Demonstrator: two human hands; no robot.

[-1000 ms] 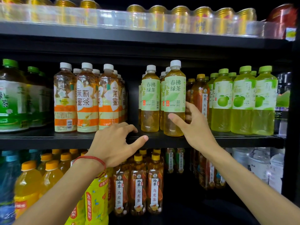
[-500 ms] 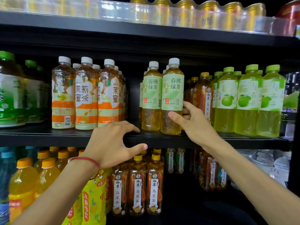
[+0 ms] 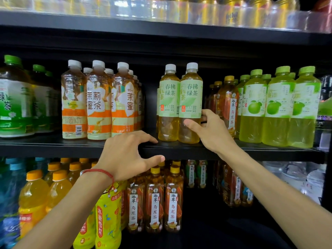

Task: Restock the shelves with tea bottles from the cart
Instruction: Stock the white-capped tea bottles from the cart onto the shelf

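Two green tea bottles with white caps and pale green labels stand side by side at the front of the middle shelf [image 3: 53, 148]. My right hand [image 3: 213, 133] grips the right one [image 3: 191, 94], with the thumb on its front below the label and the fingers curled round its right side. Its neighbour [image 3: 168, 97] touches it on the left. My left hand [image 3: 125, 155], with a red cord at the wrist, hovers in front of the shelf edge, fingers loosely curved and holding nothing. No cart is in view.
Orange-labelled jasmine tea bottles [image 3: 98, 101] stand left of a dark gap on the shelf. Oolong tea [image 3: 228, 105] and lime-green bottles [image 3: 276, 106] stand to the right. Cans line the top shelf [image 3: 197, 13]. More bottles [image 3: 154, 203] fill the shelf below.
My right hand has closed further round the right green tea bottle, which now stands level with its neighbour. My left hand has barely moved.
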